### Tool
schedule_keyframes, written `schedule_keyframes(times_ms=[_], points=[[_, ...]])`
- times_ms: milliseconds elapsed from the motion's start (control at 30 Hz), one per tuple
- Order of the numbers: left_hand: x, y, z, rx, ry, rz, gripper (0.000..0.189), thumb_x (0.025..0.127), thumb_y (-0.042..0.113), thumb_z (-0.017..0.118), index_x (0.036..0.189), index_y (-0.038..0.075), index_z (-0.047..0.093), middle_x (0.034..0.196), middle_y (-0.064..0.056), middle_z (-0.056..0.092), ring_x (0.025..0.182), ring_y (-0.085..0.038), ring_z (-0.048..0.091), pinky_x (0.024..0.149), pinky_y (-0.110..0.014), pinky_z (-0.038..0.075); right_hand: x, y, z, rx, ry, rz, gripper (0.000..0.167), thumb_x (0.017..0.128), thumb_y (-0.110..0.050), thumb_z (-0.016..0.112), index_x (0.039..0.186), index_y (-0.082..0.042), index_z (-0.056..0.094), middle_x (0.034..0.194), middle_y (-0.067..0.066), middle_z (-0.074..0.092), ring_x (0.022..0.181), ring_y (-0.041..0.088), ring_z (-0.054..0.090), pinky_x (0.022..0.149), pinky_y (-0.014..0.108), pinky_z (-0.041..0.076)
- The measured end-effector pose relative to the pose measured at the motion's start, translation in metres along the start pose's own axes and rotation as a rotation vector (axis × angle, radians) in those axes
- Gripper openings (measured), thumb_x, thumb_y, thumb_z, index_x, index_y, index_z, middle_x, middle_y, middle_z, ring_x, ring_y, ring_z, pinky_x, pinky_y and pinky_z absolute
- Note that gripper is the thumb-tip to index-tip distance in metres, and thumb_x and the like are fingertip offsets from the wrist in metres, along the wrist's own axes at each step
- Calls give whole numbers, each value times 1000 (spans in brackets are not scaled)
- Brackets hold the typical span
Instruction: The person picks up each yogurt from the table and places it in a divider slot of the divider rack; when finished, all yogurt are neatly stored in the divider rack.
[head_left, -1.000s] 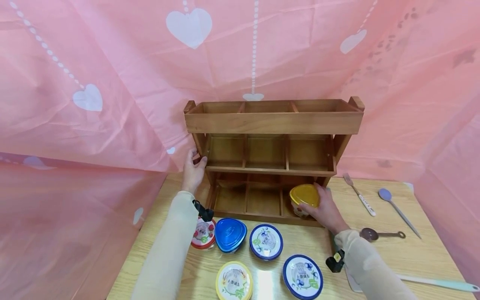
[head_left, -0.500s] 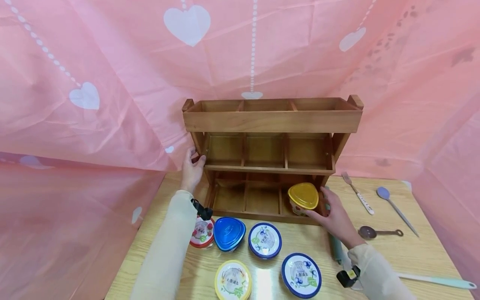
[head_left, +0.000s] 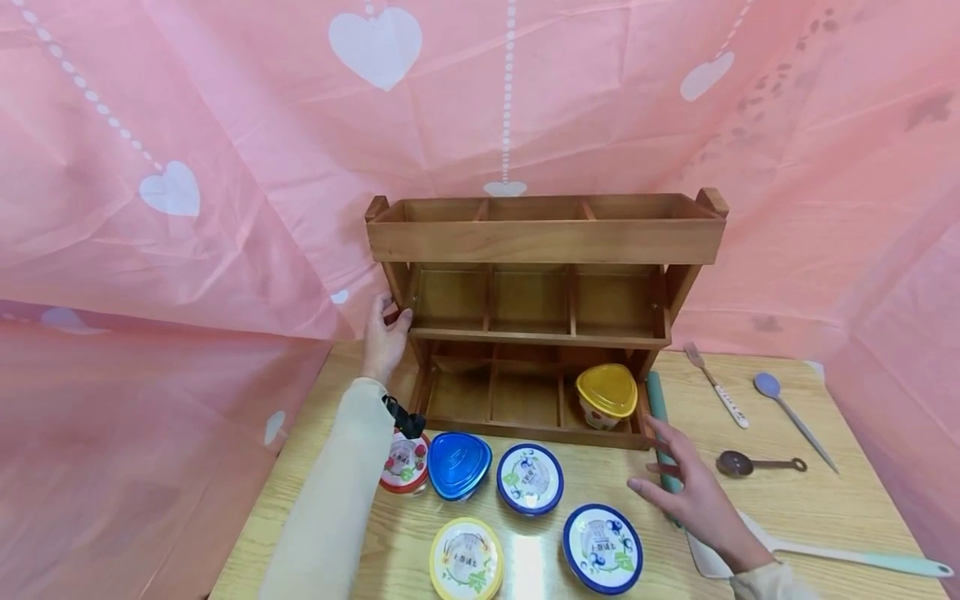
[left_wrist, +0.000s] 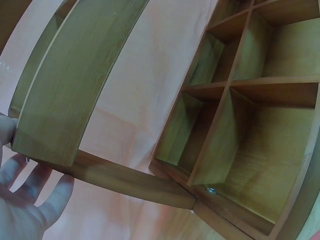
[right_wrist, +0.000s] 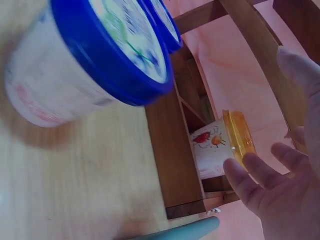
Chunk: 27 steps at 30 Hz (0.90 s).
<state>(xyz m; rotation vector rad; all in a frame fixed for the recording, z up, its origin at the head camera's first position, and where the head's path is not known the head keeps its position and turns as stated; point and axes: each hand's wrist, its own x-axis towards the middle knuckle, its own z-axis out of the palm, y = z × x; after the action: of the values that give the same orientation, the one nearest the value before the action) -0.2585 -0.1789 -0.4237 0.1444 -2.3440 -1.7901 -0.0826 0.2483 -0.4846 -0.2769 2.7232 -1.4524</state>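
Note:
A three-tier wooden shelf [head_left: 546, 243] with divided compartments stands at the back of the table. My left hand [head_left: 386, 337] holds its left side frame, thumb and fingers on either side of the wood; the left wrist view shows the fingers [left_wrist: 57, 200] against the frame. In the bottom tier's right compartment sits a cup with a yellow triangular lid [head_left: 607, 390], upright, its side printed with small pictures. My right hand [head_left: 701, 500] is apart from that cup, to its lower right, with fingers spread and nothing in them.
In front of the shelf stand tubs: red-lidded [head_left: 405, 463], blue triangular-lidded [head_left: 459, 465], blue-rimmed [head_left: 530, 479], another blue-rimmed [head_left: 602, 548] and yellow-rimmed [head_left: 467, 560]. At right lie a fork [head_left: 716, 386], purple spoon [head_left: 795, 421], brown measuring spoon [head_left: 759, 464], spatula [head_left: 825, 552] and green rod [head_left: 660, 408].
My right hand has let go of the yellow-lidded cup and drawn back toward the lower right. The cup stays in the bottom right compartment. The left hand has not moved.

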Motion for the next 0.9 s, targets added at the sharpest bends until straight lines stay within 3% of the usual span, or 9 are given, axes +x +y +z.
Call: schedule_keyframes(times_ms=[200,267,367,500,600,700,900], points=[[0,-1,1,-16,0,10,43,102,18,54,142,10,41,153,-14,37,132,-35,48,110,-47,43,-25,2,17,42,-13,-34,86,86,-23,77,155,-19,26,151,17,35,120,-12,43,84,29,58],[0,-2,1,-12,-5,6,44,102,18,54,143,10,40,153,-13,37,133,-35,47,111,-47,43,-32,4,23,47,-19,-40,86,85,-22,78,155,-18,28,151,17,35,118,-20,38,83,30,58],[0,-2,1,-5,-4,-1,44,102,19,54,143,11,40,153,-13,37,134,-34,47,111,-47,42,-43,7,31,65,-39,-23,84,84,-22,79,153,-15,31,149,16,37,118,-18,40,83,28,57],[-1,-1,0,0,-2,-2,44,102,20,53,144,12,40,154,-12,37,134,-34,46,111,-47,42,-54,9,39,92,-92,74,83,83,-25,80,151,-14,33,148,17,38,125,10,52,84,24,56],[-2,0,0,-1,1,-1,45,102,20,53,144,12,40,154,-12,36,134,-34,47,110,-47,43,-58,7,42,116,-146,163,87,82,-30,80,152,-14,30,151,18,35,130,37,48,86,21,54],[-2,2,0,-3,4,0,44,102,20,53,144,11,40,154,-12,36,133,-34,47,110,-47,44,-62,6,45,142,-186,224,88,83,-31,79,153,-13,27,153,18,31,134,45,42,89,22,53],[-2,2,0,2,1,1,45,102,19,53,144,12,40,154,-12,36,134,-34,47,110,-46,43,-69,9,55,131,-195,270,91,81,-31,80,152,-9,27,151,23,29,132,50,40,92,46,55]])
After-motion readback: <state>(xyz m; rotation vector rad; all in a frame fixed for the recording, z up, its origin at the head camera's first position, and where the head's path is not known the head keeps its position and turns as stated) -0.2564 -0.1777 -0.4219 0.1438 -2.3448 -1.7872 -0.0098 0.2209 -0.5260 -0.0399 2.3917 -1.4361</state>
